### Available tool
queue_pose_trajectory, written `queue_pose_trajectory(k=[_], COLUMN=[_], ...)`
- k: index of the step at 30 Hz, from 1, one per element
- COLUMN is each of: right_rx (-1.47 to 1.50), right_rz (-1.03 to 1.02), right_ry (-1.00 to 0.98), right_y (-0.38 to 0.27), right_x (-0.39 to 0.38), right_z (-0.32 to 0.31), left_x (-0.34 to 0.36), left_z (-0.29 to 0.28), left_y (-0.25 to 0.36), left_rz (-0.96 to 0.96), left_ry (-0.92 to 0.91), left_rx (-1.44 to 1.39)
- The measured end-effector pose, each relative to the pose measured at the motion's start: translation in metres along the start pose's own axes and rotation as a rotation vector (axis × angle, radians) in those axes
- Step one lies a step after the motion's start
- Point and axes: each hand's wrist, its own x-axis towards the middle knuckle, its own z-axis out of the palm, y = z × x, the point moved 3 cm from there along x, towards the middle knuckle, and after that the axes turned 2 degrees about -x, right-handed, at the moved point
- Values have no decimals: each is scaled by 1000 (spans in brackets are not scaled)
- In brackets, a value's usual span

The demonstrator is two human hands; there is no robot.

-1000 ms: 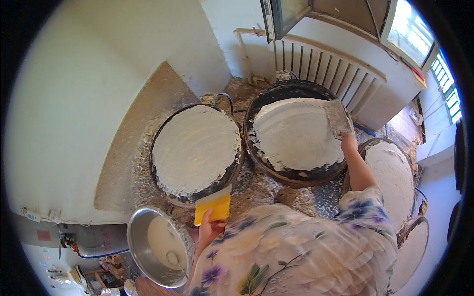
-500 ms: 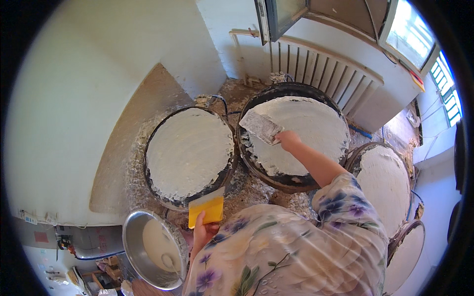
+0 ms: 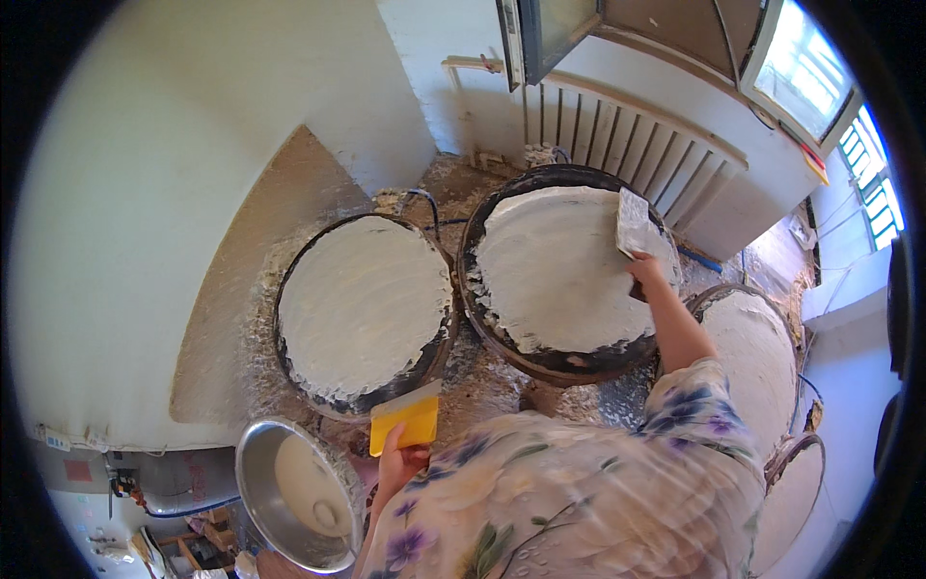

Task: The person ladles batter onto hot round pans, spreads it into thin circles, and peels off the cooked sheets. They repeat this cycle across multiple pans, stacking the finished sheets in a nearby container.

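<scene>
My right hand (image 3: pixel 650 272) grips the handle of a flat scraper (image 3: pixel 633 220) whose blade is coated white. The blade lies at the right side of a large round black griddle (image 3: pixel 526 359), against a layer of white batter (image 3: pixel 555 261) that covers most of it. Low in the middle, my left hand (image 3: pixel 398 467) is closed round a yellow scraper (image 3: pixel 405 423) with a pale blade edge. This scraper is raised near the front rim of the left griddle (image 3: pixel 446 338), which also bears a white batter layer (image 3: pixel 357 304).
At lower left, a metal bowl (image 3: pixel 253 482) holds pale batter and a ladle (image 3: pixel 326 511). More coated griddles stand on the right, one (image 3: pixel 748 352) partly behind my sleeve. A radiator (image 3: pixel 617 140) and an open window (image 3: pixel 796 72) are at the back. Spilled white material covers the floor (image 3: pixel 492 386).
My right hand has swept its scraper from the left side of the large griddle to the right, and the blade has turned. My left hand still holds the yellow scraper in about the same place.
</scene>
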Motion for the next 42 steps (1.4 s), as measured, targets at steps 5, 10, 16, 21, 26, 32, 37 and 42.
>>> queue_pose_trajectory(k=[5,10,16,21,26,32,37,42], right_rx=[675,-695,-928,-796,-557,-724,-689,-820], right_rz=[35,-797,-468,-238,53,13,37,47], right_ry=[-445,-294,18,179,331,264,359,348], right_y=[-49,-101,-114,-74,-11,49,59,28], right_x=[-15,-48,14,51,26,-75,-109,-56], right_z=[94,145,113,43,-34,-101,-123,-115], left_x=[0,-8,-11,-3,11,17,10,9], left_z=[9,20,24,27,28,40,41,25], left_y=[-3,0,1,0,-1,6,19,24], left_rz=[21,135,157,89,18,-126,-81,-99], left_ry=[29,6,49,77,36,-17,15,38], left_rx=[-20,47,46,67,95,-21,-72,-186])
